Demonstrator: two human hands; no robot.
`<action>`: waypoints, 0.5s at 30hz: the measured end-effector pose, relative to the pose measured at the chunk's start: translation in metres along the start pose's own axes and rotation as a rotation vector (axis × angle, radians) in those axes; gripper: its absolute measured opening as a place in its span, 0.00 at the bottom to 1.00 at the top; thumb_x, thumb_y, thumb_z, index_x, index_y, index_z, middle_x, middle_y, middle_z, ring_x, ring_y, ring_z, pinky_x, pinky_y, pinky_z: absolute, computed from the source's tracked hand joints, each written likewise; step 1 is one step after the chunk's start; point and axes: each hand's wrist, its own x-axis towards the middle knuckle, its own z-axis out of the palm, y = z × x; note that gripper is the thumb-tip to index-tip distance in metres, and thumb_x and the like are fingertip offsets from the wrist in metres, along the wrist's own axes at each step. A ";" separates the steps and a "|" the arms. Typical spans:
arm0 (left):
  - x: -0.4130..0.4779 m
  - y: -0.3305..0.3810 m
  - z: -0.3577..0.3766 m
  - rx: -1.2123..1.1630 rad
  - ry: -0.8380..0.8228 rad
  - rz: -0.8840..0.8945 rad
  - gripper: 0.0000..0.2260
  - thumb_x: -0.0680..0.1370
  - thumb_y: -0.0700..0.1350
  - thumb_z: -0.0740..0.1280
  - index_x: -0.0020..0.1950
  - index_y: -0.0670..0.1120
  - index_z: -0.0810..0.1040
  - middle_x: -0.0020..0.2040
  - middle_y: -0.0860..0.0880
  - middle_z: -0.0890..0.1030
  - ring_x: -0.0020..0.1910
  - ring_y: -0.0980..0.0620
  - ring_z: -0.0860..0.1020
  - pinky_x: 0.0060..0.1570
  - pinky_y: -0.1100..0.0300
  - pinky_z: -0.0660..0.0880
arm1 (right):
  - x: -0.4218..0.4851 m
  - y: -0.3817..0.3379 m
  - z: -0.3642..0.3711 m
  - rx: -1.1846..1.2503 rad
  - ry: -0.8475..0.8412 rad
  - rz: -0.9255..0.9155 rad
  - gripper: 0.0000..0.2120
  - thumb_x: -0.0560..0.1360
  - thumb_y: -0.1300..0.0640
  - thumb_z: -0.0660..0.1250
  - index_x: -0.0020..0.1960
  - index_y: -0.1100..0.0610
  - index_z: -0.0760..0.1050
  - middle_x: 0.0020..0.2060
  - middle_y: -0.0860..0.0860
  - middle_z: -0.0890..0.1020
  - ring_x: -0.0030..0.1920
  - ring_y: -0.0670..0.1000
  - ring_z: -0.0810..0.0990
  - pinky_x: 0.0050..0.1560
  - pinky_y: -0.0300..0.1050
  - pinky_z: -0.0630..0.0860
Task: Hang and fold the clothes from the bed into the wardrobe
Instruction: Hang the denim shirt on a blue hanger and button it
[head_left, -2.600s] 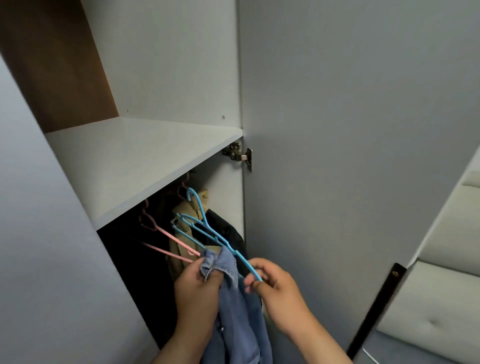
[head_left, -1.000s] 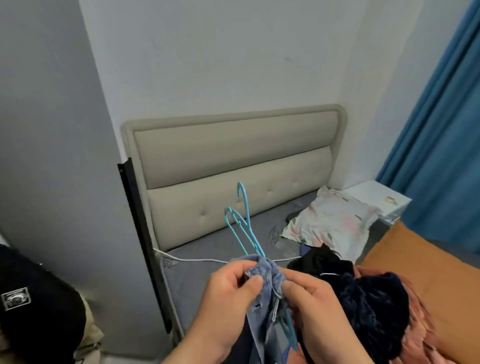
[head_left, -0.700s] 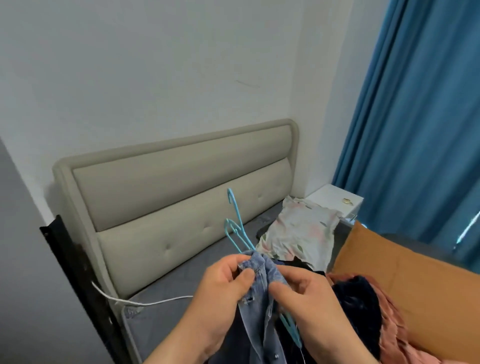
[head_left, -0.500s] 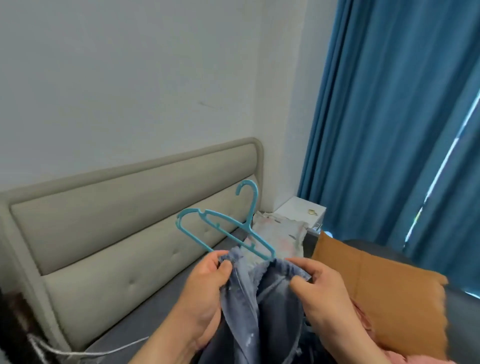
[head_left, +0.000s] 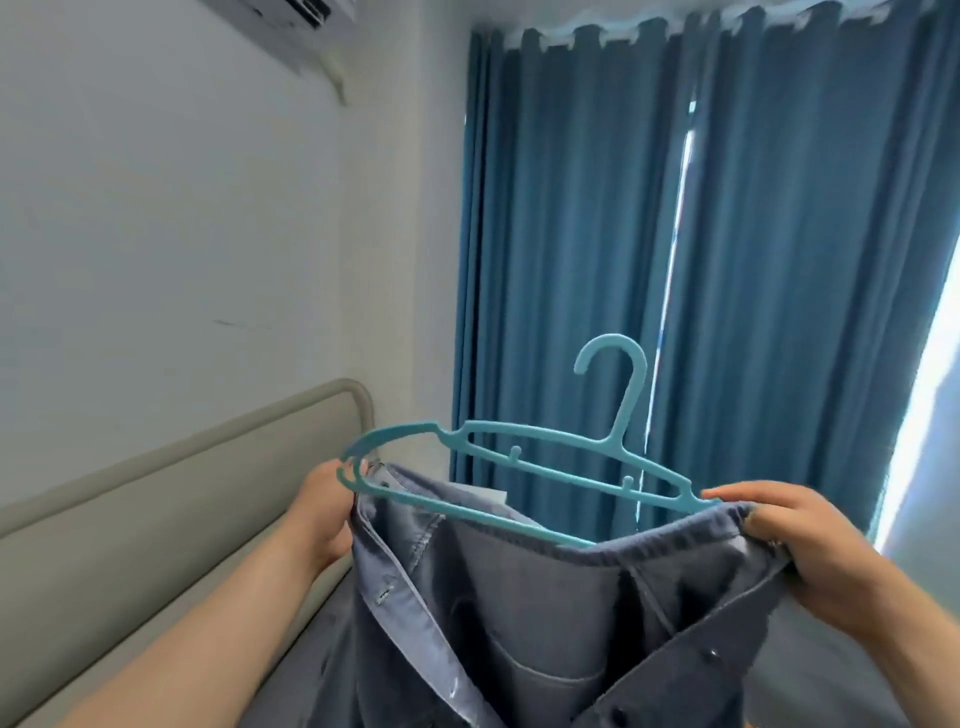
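Denim shirt (head_left: 545, 613) stretched between two hands: left hand (head_left: 324, 512) pinching its left edge, right hand (head_left: 800, 540) gripping its right edge; blue plastic hanger (head_left: 519, 480) inserted at the top opening.

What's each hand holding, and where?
Left hand grips the denim shirt by its top edge at the left end of the blue hanger; right hand grips the shirt's top edge at the hanger's right end.
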 end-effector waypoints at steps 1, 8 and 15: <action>0.010 0.007 0.005 0.017 -0.027 -0.004 0.02 0.76 0.34 0.63 0.46 0.37 0.75 0.37 0.41 0.74 0.33 0.47 0.74 0.35 0.57 0.74 | -0.001 -0.009 -0.004 -0.128 0.006 -0.041 0.25 0.70 0.77 0.56 0.41 0.55 0.86 0.34 0.61 0.82 0.33 0.50 0.76 0.32 0.38 0.71; 0.027 0.062 0.048 0.504 -0.210 0.194 0.11 0.76 0.37 0.64 0.34 0.40 0.79 0.33 0.43 0.76 0.33 0.50 0.71 0.36 0.57 0.67 | -0.022 -0.062 -0.030 -0.506 0.109 -0.111 0.28 0.70 0.74 0.59 0.39 0.43 0.86 0.26 0.53 0.78 0.26 0.47 0.69 0.28 0.35 0.65; -0.005 0.113 0.099 0.245 -0.352 0.149 0.16 0.77 0.31 0.61 0.31 0.40 0.78 0.31 0.43 0.75 0.30 0.47 0.73 0.29 0.62 0.72 | -0.046 -0.103 -0.012 -0.569 0.243 -0.309 0.23 0.69 0.70 0.63 0.38 0.43 0.85 0.22 0.50 0.71 0.24 0.47 0.64 0.24 0.34 0.62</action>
